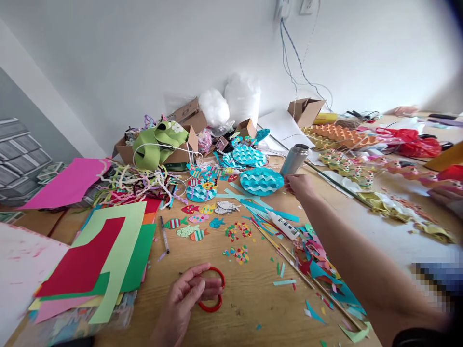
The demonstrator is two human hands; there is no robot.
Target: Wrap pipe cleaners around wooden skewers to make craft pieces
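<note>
My left hand (188, 294) is closed around a pair of scissors with red handles (222, 279); the blades are mostly hidden by my fingers. My right hand (299, 185) reaches far forward, its fingers pinched at the right edge of a turquoise oval paper piece (261, 182) with wavy layered strips. Just behind that hand stands a silver metal flask (294, 159). Several decorated paper fish (198, 218) lie between my hands, left of a white glue bottle (284, 225). A smaller wavy piece with fish on it (201, 193) sits farther left.
Stacked coloured paper (133, 255) lies at the left, beside a pen (164, 235). Paper scraps (321, 255) and thin sticks (289, 253) spread under my right forearm. Yarn (137, 185), a cardboard box with green fabric (159, 144) and egg-carton crafts (343, 135) stand farther back.
</note>
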